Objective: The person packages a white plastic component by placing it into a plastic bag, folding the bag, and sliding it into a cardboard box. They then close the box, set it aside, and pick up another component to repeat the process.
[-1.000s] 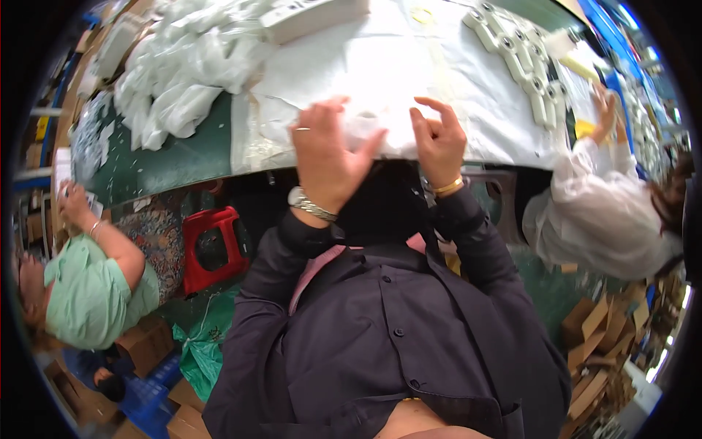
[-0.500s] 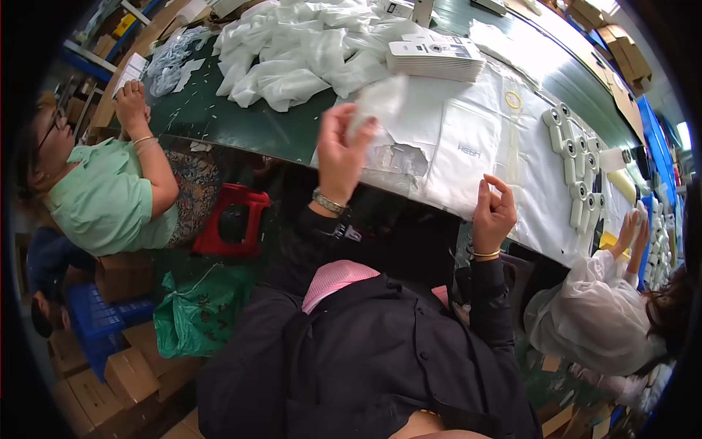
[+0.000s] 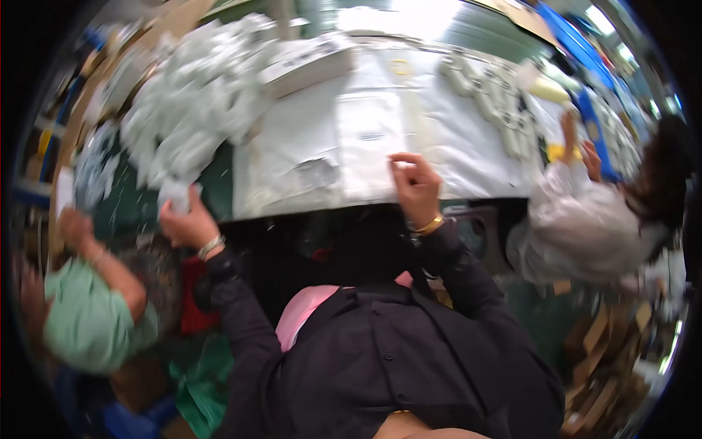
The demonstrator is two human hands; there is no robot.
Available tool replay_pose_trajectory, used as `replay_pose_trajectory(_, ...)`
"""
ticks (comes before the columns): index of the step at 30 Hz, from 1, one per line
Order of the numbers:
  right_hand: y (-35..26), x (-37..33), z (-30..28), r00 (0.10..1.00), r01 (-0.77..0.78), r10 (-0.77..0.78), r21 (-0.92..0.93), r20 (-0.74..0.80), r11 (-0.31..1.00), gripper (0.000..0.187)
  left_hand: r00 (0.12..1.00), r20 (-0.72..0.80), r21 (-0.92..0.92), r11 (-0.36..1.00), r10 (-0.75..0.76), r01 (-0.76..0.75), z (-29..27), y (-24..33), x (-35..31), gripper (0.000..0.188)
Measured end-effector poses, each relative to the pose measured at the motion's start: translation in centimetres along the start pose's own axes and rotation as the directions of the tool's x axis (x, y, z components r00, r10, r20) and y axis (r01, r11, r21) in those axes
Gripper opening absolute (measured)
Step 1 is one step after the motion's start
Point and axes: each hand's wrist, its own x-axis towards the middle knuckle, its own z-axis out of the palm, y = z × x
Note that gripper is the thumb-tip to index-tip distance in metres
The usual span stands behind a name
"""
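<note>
My left hand (image 3: 189, 223) is out at the table's near edge, left of centre, fingers closed on a crumpled piece of thin white material (image 3: 174, 194). A flat white pouch (image 3: 370, 132) with small printing lies in front of me on a white sheet (image 3: 285, 146). By the pouch's lower right corner is my right hand (image 3: 418, 189). Its fingers are curled, thumb and forefinger close together. Blur hides whether anything small sits between them. Beyond my left hand rises a large heap of soft white translucent bags (image 3: 201, 99).
A stack of flat white printed packs (image 3: 307, 64) stands beside the heap. A yellow ring (image 3: 400, 67) and rows of white devices (image 3: 493, 99) lie to the right. One co-worker in green (image 3: 99, 314) sits left, another in white (image 3: 585, 227) right. A grey torn patch (image 3: 316, 174) marks the sheet.
The view has swung to the right and blurred. My left hand has moved left with the white piece, towards the table edge below the heap. My right hand stays near the pouch's lower right corner.
</note>
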Motion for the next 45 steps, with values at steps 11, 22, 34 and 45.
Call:
replay_pose_trajectory(11,2.4,8.2,-7.9,0.997,-0.076,0.075,-0.123,-0.015,0.990,0.021,0.903,-0.296,-0.101,0.930,0.310,-0.352,-3.6,5.2,-0.3,0.050)
replay_pose_trajectory(22,10.2,23.2,-5.7,0.975,-0.183,0.221,-0.687,-0.032,0.703,0.045,0.861,-0.164,-0.555,0.676,0.482,-0.484,-7.7,12.2,-3.8,0.020)
replay_pose_trajectory(34,6.1,18.5,-7.2,0.953,-0.159,0.280,-0.598,0.114,0.785,0.024,0.770,0.202,-0.863,0.481,0.605,-0.152,-9.1,16.6,-7.2,0.024)
replay_pose_trajectory(45,-5.9,4.1,-6.1,0.659,0.456,-0.335,-0.004,0.673,0.890,0.040,-0.277,0.547,0.075,0.284,0.790,0.956,-13.1,20.6,-8.0,0.065)
